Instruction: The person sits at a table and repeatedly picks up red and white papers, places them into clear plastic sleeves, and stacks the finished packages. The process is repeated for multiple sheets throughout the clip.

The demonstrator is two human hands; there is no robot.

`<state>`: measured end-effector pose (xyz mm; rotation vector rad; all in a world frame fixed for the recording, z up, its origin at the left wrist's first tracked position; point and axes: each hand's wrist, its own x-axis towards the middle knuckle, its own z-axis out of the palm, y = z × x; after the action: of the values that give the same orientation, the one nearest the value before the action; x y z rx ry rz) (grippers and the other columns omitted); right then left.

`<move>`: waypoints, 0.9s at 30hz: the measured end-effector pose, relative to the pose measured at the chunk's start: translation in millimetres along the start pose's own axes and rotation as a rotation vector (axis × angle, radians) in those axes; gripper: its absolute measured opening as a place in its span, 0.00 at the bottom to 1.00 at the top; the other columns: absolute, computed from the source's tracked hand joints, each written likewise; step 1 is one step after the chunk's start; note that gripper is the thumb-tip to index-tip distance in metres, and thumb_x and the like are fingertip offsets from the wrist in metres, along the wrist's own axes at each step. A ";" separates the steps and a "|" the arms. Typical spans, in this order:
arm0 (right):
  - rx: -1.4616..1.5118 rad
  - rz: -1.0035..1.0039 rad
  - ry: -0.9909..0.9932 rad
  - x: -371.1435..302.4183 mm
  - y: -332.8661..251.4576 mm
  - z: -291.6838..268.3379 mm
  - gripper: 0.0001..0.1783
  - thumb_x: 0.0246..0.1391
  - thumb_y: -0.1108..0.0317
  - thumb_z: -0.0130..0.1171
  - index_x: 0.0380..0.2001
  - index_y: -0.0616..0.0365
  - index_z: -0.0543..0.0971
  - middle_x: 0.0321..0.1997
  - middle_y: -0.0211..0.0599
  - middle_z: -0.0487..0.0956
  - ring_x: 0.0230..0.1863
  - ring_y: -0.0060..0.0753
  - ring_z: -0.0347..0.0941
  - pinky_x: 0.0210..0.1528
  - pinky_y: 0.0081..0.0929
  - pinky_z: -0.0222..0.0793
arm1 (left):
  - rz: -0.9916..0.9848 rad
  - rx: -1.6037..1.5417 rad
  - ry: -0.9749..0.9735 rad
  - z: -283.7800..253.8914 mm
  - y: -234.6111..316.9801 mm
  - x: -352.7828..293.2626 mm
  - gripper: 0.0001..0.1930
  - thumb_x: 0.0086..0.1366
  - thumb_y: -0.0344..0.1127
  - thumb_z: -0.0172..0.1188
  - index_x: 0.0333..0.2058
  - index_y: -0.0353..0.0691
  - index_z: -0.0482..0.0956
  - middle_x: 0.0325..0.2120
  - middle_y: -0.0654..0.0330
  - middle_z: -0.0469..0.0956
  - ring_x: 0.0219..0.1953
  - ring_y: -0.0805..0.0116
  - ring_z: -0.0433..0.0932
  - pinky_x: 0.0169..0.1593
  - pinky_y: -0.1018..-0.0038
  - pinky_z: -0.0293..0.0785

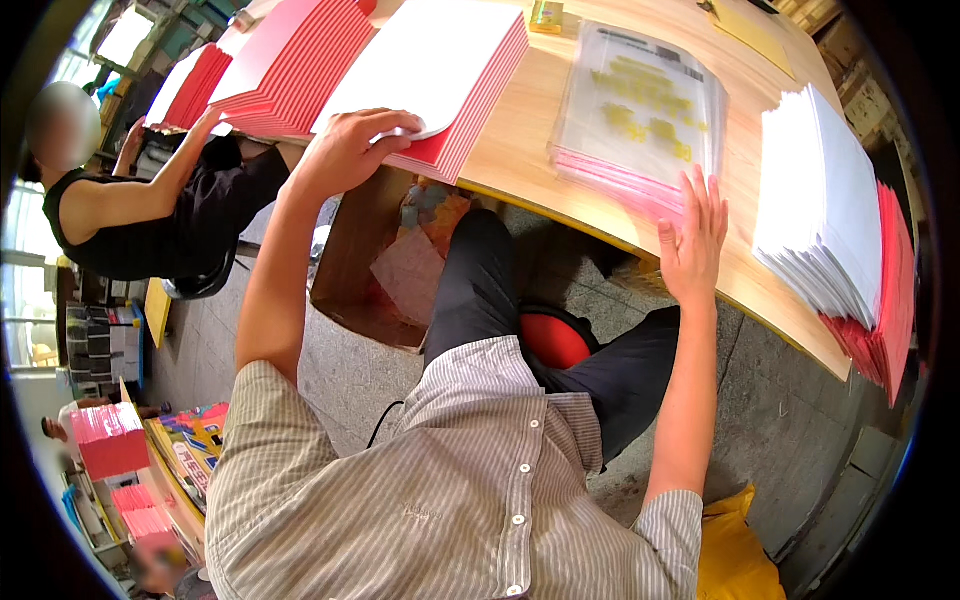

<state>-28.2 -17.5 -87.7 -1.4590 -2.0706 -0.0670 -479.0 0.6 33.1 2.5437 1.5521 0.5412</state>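
My left hand (355,150) pinches the near corner of the top white sheet (425,60) on a tall stack of white-and-red booklets. That corner curls up and bares a red surface (432,148) beneath it. On the right, my right hand (693,235) rests with fingers stretched out at the near right corner of a pile of clear plastic sleeves (640,110). Yellow print shows on the sleeves, and their near edges look pink. The right hand's fingers touch the pile but grip nothing.
More red stacks (295,65) stand to the left on the wooden table (530,130). White and red folders (825,200) lean at the right edge. A cardboard box (345,270) with scraps sits below. A seated person (130,220) works at the far left. A yellow bag (740,550) lies lower right.
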 end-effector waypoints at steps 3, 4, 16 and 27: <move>0.052 0.036 0.001 -2.4 4.2 0.5 0.37 0.70 0.36 0.36 0.71 0.49 0.61 0.77 0.37 0.58 0.78 0.48 0.47 0.78 0.52 0.34 | -0.012 -0.025 0.009 0.9 -0.5 0.9 0.11 0.64 0.27 0.61 0.45 0.39 0.85 0.45 0.56 0.85 0.48 0.59 0.84 0.54 0.66 0.78; 0.052 0.037 -0.002 -2.1 4.4 1.4 0.37 0.70 0.36 0.36 0.71 0.49 0.61 0.77 0.37 0.58 0.78 0.48 0.47 0.78 0.53 0.34 | -0.021 -0.031 0.006 0.7 -3.3 0.6 0.12 0.64 0.27 0.61 0.45 0.39 0.85 0.45 0.56 0.85 0.48 0.59 0.84 0.54 0.67 0.79; 0.056 0.056 0.017 -2.2 6.4 5.5 0.38 0.70 0.36 0.37 0.70 0.50 0.62 0.77 0.37 0.59 0.78 0.49 0.46 0.77 0.54 0.33 | 0.095 0.035 0.026 6.6 -16.1 -3.7 0.12 0.65 0.26 0.60 0.46 0.39 0.87 0.47 0.56 0.84 0.55 0.58 0.80 0.57 0.66 0.79; 0.043 0.072 -0.002 -1.9 5.3 3.4 0.38 0.70 0.36 0.36 0.70 0.51 0.63 0.77 0.36 0.59 0.79 0.48 0.46 0.78 0.53 0.33 | 0.114 0.048 0.025 9.0 -16.8 -7.4 0.15 0.65 0.24 0.60 0.48 0.42 0.86 0.50 0.56 0.83 0.58 0.59 0.79 0.58 0.66 0.79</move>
<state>-24.7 -15.8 -93.0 -1.5062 -2.0070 0.0073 -492.9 2.7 18.2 2.6839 1.4519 0.5574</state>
